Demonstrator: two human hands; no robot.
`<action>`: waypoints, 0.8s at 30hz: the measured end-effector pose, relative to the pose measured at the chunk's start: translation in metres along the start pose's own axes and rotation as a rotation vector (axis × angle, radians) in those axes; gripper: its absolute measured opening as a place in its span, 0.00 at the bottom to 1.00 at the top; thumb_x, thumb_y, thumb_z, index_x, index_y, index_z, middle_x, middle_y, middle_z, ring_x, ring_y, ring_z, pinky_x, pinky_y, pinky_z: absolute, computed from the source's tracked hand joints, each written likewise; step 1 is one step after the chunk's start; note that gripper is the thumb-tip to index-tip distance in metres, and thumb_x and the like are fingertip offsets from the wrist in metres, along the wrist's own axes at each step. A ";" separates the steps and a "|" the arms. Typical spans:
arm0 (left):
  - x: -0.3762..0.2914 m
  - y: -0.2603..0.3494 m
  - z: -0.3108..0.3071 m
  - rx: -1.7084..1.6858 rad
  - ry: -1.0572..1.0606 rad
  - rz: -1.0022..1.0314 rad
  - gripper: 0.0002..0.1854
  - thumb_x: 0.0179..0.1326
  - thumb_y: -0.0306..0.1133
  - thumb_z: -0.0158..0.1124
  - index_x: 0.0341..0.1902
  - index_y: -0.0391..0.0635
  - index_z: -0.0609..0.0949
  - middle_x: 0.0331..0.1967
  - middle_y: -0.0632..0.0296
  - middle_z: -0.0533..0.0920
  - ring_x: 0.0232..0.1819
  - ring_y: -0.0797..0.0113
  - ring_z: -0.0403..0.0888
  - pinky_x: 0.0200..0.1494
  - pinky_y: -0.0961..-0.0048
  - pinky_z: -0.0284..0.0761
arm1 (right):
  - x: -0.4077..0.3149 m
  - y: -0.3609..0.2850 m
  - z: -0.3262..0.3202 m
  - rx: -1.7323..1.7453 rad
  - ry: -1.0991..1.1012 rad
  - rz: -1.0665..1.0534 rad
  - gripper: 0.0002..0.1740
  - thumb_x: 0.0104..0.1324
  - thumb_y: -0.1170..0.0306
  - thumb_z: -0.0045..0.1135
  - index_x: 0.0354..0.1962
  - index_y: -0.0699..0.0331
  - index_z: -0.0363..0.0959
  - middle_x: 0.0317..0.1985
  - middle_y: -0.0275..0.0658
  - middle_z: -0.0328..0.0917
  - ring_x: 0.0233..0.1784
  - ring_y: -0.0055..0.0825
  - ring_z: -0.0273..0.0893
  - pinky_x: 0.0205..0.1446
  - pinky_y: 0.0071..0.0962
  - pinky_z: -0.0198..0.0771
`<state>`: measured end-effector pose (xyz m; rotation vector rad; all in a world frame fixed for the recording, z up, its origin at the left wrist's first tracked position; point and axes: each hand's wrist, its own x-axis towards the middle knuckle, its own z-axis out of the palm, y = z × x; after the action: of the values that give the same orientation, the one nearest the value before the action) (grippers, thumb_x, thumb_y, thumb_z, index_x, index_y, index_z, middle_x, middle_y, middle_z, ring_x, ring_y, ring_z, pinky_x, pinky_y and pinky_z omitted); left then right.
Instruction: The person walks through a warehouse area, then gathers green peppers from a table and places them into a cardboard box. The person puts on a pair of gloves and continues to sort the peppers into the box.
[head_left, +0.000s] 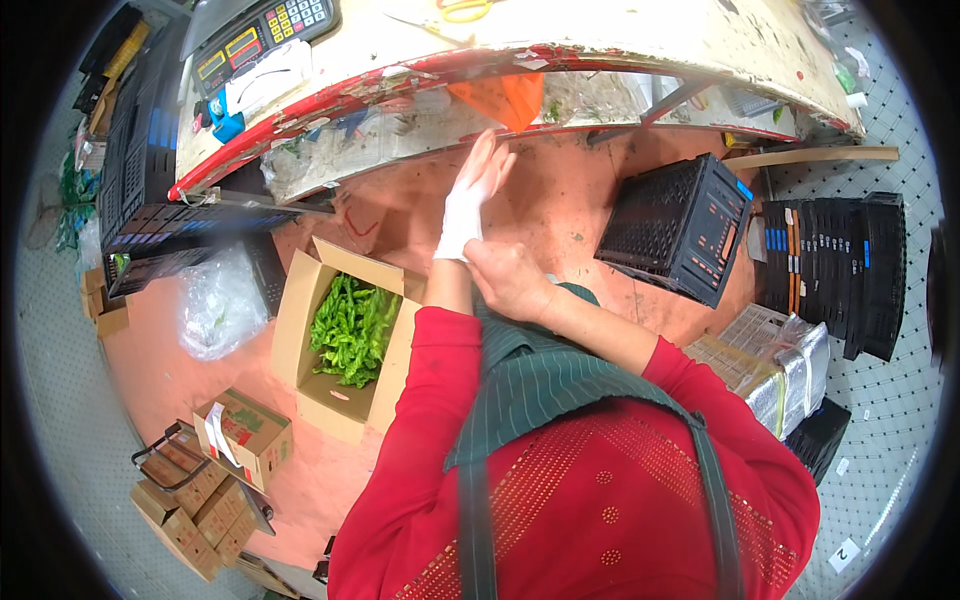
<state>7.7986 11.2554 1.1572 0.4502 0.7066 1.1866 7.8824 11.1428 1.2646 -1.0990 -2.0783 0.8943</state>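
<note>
My left hand (472, 184) is stretched out in front of me with a thin white glove (459, 223) over its palm and wrist. Its fingers are extended and hold nothing; their tips look pinkish, and whether the glove covers them is unclear. My right hand (510, 277) is bare and pinches the glove's cuff at the left wrist. Below and left of the hands, an open cardboard box (289, 330) on the floor contains leafy green vegetables (352, 330). An orange plastic bag (502, 101) hangs under the table edge beyond my left fingertips.
A red-edged worktable (600, 34) spans the front, bearing a digital scale (262, 37) and yellow-handled scissors (463, 9). Black plastic crates (675, 229) stand at right, beside a foil-wrapped package (802, 367). A clear plastic bag (221, 300) and stacked cartons (199, 502) lie left.
</note>
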 end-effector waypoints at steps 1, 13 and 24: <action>0.010 0.000 0.002 -0.025 -0.071 -0.020 0.28 0.66 0.36 0.51 0.69 0.44 0.60 0.69 0.59 0.59 0.66 0.62 0.61 0.69 0.64 0.59 | 0.001 -0.001 -0.001 -0.003 0.001 -0.005 0.05 0.58 0.79 0.48 0.31 0.67 0.60 0.20 0.50 0.70 0.26 0.51 0.72 0.28 0.44 0.66; 0.002 0.005 -0.009 0.448 0.005 0.121 0.23 0.58 0.37 0.56 0.57 0.42 0.69 0.60 0.54 0.68 0.61 0.61 0.65 0.60 0.65 0.63 | 0.011 -0.001 -0.016 0.022 0.056 0.000 0.04 0.60 0.78 0.48 0.31 0.67 0.62 0.22 0.52 0.70 0.27 0.52 0.72 0.29 0.43 0.66; 0.020 0.023 0.017 0.138 0.364 -0.057 0.22 0.54 0.32 0.60 0.54 0.39 0.73 0.54 0.54 0.76 0.54 0.63 0.74 0.55 0.69 0.71 | 0.012 0.003 -0.029 0.062 0.107 0.052 0.04 0.60 0.78 0.48 0.33 0.67 0.64 0.22 0.52 0.70 0.28 0.52 0.72 0.29 0.43 0.66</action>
<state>7.7988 11.2830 1.1790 0.3285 1.1132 1.1829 7.9004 11.1625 1.2820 -1.1481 -1.9308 0.8987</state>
